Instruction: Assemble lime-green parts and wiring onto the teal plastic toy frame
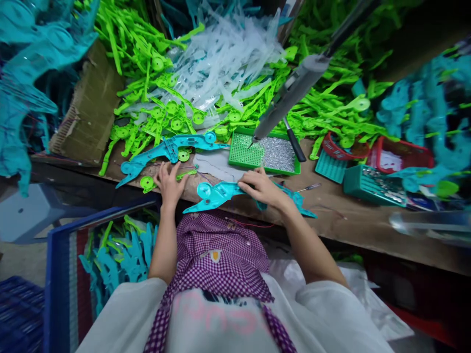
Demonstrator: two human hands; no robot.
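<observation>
My right hand (262, 187) is closed around the middle of a turquoise plastic shell (217, 192) at the table's front edge, the shell's pointed end to the left. My left hand (170, 185) is spread, fingers apart and bent downward, over a lime-green plastic arm (147, 184); whether it grips the arm I cannot tell. Just beyond that hand lies a second turquoise shell (172, 148), long and curved, with a round green end (183, 154) beside it. Behind my right hand stands a green tray (268, 169) of small metal screws.
A grey electric screwdriver (294, 93) hangs over the tray; a black-handled tool (294, 144) leans in it. Heaped green arms (162, 120) and clear plastic pieces (228, 59) fill the back. Red basket (412, 152) and teal bin (368, 189) stand right. A blue crate (55, 274) sits lower left.
</observation>
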